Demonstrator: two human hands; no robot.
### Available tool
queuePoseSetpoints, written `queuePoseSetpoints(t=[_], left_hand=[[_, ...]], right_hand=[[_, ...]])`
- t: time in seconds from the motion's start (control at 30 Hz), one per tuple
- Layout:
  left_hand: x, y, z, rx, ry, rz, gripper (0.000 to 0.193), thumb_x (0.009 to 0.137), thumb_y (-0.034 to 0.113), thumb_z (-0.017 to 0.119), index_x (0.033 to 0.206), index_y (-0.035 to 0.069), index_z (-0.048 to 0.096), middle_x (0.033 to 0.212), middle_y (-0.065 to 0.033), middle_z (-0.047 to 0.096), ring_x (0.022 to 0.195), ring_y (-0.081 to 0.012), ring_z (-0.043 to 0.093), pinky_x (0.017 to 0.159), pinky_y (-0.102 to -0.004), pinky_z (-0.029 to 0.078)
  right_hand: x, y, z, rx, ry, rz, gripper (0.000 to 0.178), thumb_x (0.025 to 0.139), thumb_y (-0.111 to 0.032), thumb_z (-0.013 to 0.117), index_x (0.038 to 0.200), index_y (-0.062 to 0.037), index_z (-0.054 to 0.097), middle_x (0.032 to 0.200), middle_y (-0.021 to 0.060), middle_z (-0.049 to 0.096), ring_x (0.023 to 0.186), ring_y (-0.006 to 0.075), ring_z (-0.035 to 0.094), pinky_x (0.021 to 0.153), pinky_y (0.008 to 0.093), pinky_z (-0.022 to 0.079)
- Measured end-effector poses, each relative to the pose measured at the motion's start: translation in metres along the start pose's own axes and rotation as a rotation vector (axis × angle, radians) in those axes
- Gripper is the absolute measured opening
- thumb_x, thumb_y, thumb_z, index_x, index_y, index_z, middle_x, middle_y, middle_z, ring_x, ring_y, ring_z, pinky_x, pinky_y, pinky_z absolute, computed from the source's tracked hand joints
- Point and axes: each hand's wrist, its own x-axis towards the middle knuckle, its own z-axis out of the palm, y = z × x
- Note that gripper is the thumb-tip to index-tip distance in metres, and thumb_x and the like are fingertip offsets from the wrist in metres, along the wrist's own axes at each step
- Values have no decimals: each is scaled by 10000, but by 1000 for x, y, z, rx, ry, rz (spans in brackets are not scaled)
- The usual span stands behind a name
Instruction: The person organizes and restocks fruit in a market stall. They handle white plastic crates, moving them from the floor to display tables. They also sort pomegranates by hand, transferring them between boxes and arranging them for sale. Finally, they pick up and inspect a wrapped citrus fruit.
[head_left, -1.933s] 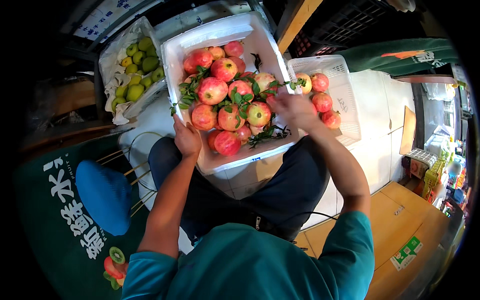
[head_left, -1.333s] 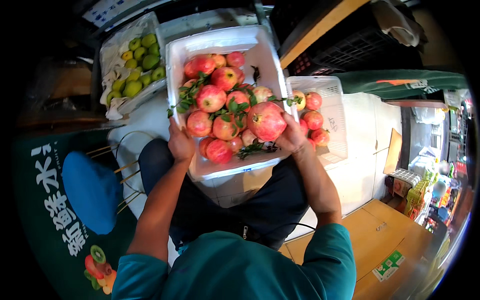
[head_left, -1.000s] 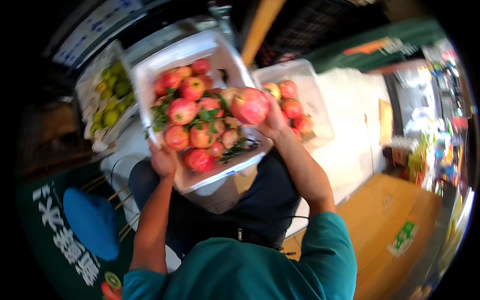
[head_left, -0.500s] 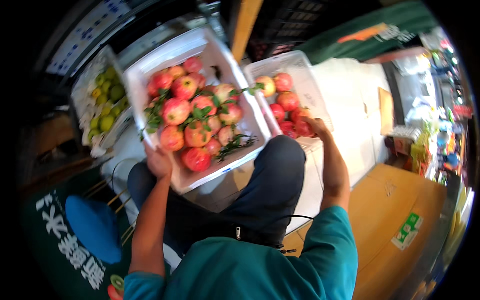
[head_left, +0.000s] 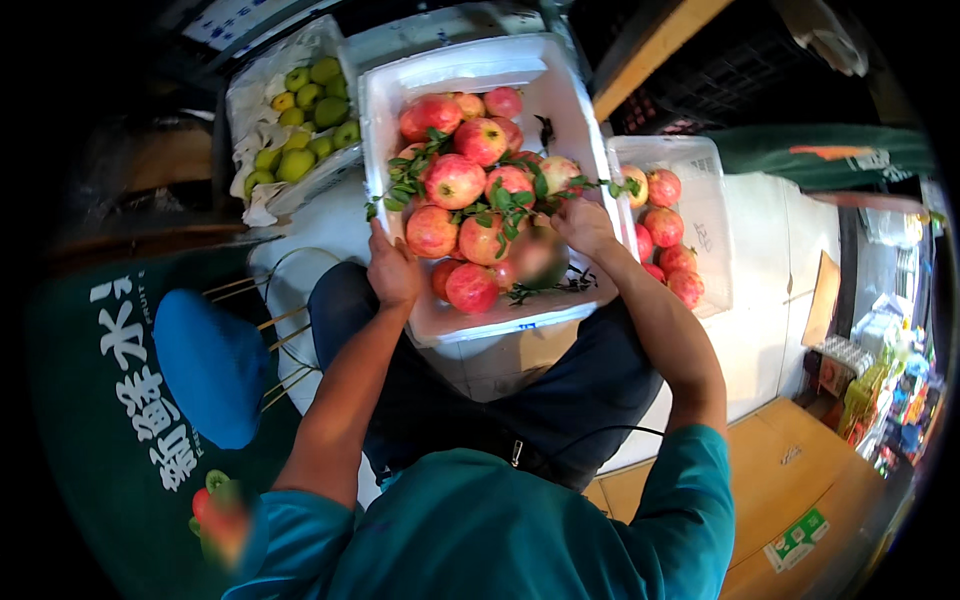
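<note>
A white foam box tilts over my knees, holding several red and yellow pomegranates with green leafy twigs among them. My left hand is closed on the box's left rim, near the front corner. Inside the box's right side, my right hand has its fingers curled beside the pomegranates and leaves. Whatever those fingers hold is hidden. A blurred patch covers the fruit just left of that hand. Right of the box is a clear plastic crate with several pomegranates along its left side.
At the back left, a paper-lined crate holds green fruit. A blue-covered stool with thin metal legs is at my left. Brown cardboard lies at lower right. A wooden post rises behind the boxes.
My right hand has left the pomegranates in the clear crate and moved left into the foam box. My left hand stays at the box's rim. The whole view has shifted.
</note>
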Motion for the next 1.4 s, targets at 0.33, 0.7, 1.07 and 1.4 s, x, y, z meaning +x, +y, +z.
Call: queuePoseSetpoints(t=[0.33, 0.7, 1.07, 1.4], left_hand=[[0, 6, -9, -48, -17, -24, 620, 972, 163, 567, 1513, -38, 343, 1304, -285, 585, 1045, -463, 654, 869, -513, 550], [0, 0, -7, -38, 24, 34, 629, 962, 144, 591, 1505, -44, 335, 1258, -268, 595, 951, -459, 677, 816, -502, 563], [1, 3, -8, -31, 11, 7, 627, 976, 155, 570, 1522, -25, 322, 1277, -276, 590, 1014, -456, 664, 843, -512, 551], [-4, -5, -6, -159, -24, -66, 626, 979, 214, 603, 1524, 6, 376, 1246, -300, 628, 1026, -478, 661, 840, -533, 542]], right_hand=[[19, -16, 23, -257, 395, -44, 301, 857, -189, 659, 1084, 2, 612, 1100, 229, 647, 1048, 401, 628, 910, 450, 523], [-41, -140, 10, -151, 278, -882, 193, 781, -160, 700, 925, -34, 676, 965, 116, 640, 925, 302, 637, 734, 409, 553], [-7, -119, 37, -745, 176, -967, 452, 848, -255, 664, 1293, -194, 617, 1273, 113, 573, 1086, 319, 589, 801, 485, 542], [-65, -104, -57, 771, 118, -226, 835, 742, -222, 867, 1451, -86, 448, 1332, 139, 565, 1247, 272, 573, 1027, 422, 517]])
